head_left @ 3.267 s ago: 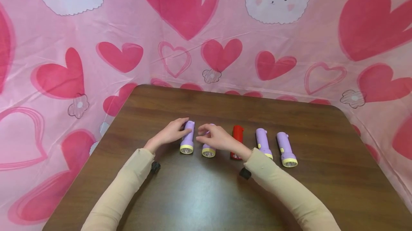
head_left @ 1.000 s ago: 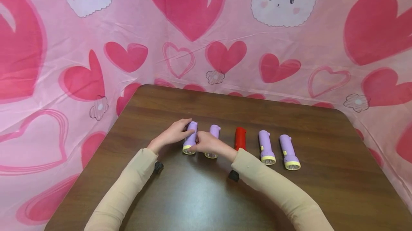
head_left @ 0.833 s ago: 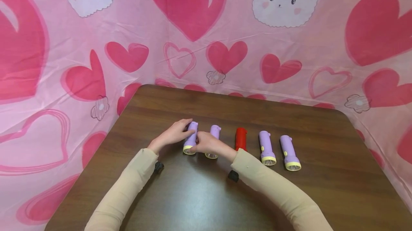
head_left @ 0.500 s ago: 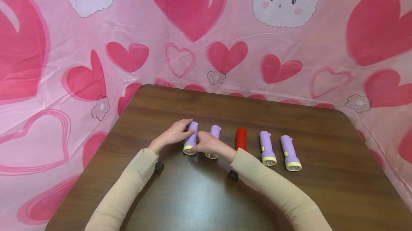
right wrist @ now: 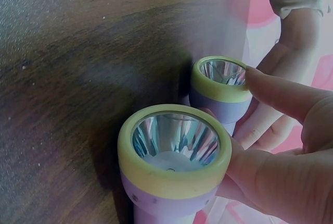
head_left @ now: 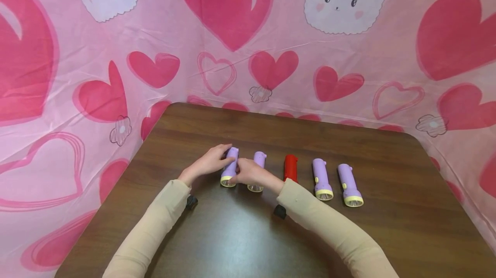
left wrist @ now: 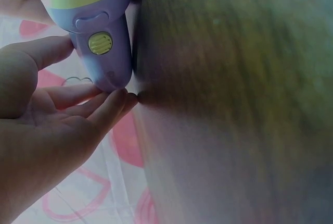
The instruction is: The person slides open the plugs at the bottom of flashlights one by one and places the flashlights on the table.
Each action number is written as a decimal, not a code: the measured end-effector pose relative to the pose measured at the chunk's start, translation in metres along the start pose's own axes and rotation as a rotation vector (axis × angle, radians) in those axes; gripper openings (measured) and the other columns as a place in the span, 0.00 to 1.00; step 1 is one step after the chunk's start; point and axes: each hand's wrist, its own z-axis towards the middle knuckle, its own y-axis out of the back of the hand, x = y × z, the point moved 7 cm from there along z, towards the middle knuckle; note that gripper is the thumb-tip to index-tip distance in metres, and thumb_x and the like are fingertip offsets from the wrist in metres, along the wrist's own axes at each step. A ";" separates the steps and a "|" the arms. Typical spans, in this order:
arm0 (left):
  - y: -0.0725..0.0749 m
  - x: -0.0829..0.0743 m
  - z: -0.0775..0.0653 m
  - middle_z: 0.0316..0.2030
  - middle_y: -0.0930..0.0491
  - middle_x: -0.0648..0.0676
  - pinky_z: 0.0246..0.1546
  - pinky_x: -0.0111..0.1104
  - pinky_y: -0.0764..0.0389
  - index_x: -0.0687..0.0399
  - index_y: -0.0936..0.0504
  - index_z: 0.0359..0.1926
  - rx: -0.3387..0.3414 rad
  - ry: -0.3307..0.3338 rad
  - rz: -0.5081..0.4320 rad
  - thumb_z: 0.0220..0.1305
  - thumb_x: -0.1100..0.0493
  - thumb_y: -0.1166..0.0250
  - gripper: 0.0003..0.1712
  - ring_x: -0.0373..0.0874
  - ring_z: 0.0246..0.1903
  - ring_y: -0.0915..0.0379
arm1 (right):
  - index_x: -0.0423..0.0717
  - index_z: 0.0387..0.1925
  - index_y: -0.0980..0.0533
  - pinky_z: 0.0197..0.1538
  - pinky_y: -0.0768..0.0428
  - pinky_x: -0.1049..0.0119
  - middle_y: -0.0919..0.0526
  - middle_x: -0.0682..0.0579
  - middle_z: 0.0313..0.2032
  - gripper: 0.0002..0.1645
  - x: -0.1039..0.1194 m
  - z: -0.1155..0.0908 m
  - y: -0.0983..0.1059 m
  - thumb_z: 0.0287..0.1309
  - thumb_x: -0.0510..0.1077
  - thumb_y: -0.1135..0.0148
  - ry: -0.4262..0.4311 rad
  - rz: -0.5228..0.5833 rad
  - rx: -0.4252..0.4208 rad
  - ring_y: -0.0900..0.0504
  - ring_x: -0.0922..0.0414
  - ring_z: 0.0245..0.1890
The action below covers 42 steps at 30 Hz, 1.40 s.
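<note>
A lilac flashlight [head_left: 231, 167] with a yellow-rimmed head lies at the left end of a row on the table. My left hand [head_left: 207, 161] holds its tail end, the thumb against one side and the fingertips at its end, as the left wrist view shows on the flashlight [left wrist: 104, 52]. My right hand [head_left: 252, 171] reaches across the second lilac flashlight [head_left: 259, 159], partly hiding it. In the right wrist view, the right thumb [right wrist: 281, 94] meets the first flashlight's yellow rim [right wrist: 221, 89], while curled fingers go behind the nearer flashlight [right wrist: 177, 187].
Right of the hands lie a red flashlight [head_left: 290, 167], its lower end behind the right wrist, and two more lilac flashlights, one in the middle [head_left: 320, 179] and one at the end [head_left: 350, 184]. A heart-patterned pink cloth [head_left: 224, 71] hangs behind the brown table [head_left: 240, 243].
From 3.3 s ago, my right hand has moved from above the second flashlight down to the first one's head. The left hand stays on that flashlight. Over the last second both hands hold still.
</note>
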 end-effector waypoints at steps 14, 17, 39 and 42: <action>0.001 -0.001 0.000 0.66 0.31 0.72 0.64 0.52 0.26 0.73 0.36 0.68 -0.029 0.000 0.002 0.70 0.54 0.39 0.35 0.62 0.64 0.29 | 0.34 0.40 0.23 0.34 0.26 0.71 0.15 0.44 0.35 0.22 -0.002 -0.003 0.002 0.50 0.45 0.25 -0.010 0.016 -0.003 0.26 0.59 0.30; 0.003 -0.003 0.000 0.65 0.31 0.72 0.62 0.51 0.24 0.73 0.36 0.68 -0.048 -0.003 -0.008 0.70 0.55 0.39 0.35 0.62 0.62 0.27 | 0.34 0.42 0.24 0.37 0.24 0.69 0.15 0.43 0.37 0.23 -0.002 -0.004 0.004 0.51 0.44 0.25 -0.014 0.029 -0.005 0.25 0.58 0.31; 0.016 -0.017 -0.003 0.63 0.30 0.71 0.60 0.47 0.22 0.73 0.37 0.69 -0.141 -0.033 -0.112 0.68 0.59 0.37 0.35 0.62 0.61 0.26 | 0.30 0.57 0.32 0.56 0.17 0.56 0.18 0.34 0.50 0.35 -0.003 -0.013 0.013 0.51 0.39 0.26 0.013 0.235 -0.054 0.15 0.45 0.48; 0.019 -0.018 -0.003 0.63 0.30 0.71 0.60 0.47 0.22 0.73 0.37 0.69 -0.162 -0.039 -0.141 0.67 0.60 0.36 0.35 0.62 0.61 0.25 | 0.31 0.60 0.33 0.57 0.18 0.54 0.19 0.35 0.52 0.38 -0.005 -0.014 0.015 0.52 0.40 0.26 0.015 0.266 -0.061 0.16 0.45 0.50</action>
